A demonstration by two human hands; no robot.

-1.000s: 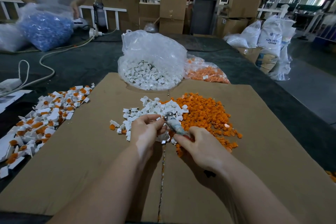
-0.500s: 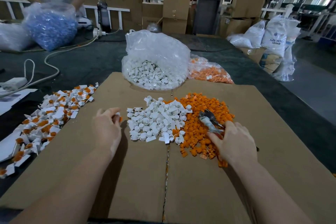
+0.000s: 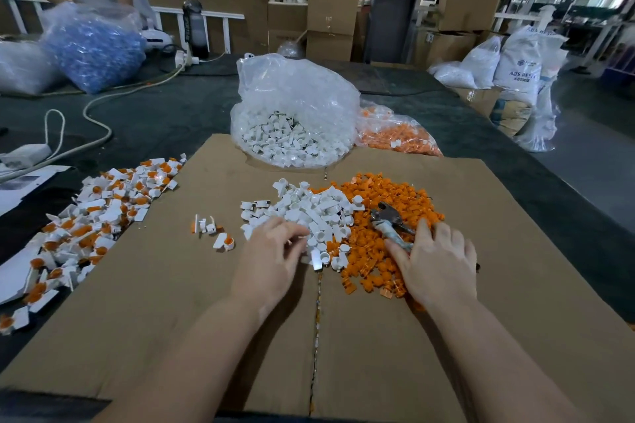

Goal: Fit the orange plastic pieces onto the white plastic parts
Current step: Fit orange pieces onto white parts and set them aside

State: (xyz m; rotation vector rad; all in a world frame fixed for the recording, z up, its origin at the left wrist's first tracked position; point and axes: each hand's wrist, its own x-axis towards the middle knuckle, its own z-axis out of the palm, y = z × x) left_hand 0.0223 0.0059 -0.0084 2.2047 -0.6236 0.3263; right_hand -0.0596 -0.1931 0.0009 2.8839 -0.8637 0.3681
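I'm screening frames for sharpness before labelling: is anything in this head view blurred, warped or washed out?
Head view: wide-angle distortion bows the cardboard sheet edges and leans the background boxes; the left hand fingertips look slightly motion-smeared; the white-parts bag shows glare on its plastic; the far right hall is bright and hazy; both piles stay sharp.

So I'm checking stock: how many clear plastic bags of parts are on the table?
4: white parts bag, orange pieces bag beside it, blue parts bag far left, another pale bag at the left edge. Others may be hidden.

Dark table (image 3: 178, 120) under flat cardboard sheet (image 3: 192, 302), bags, cable.
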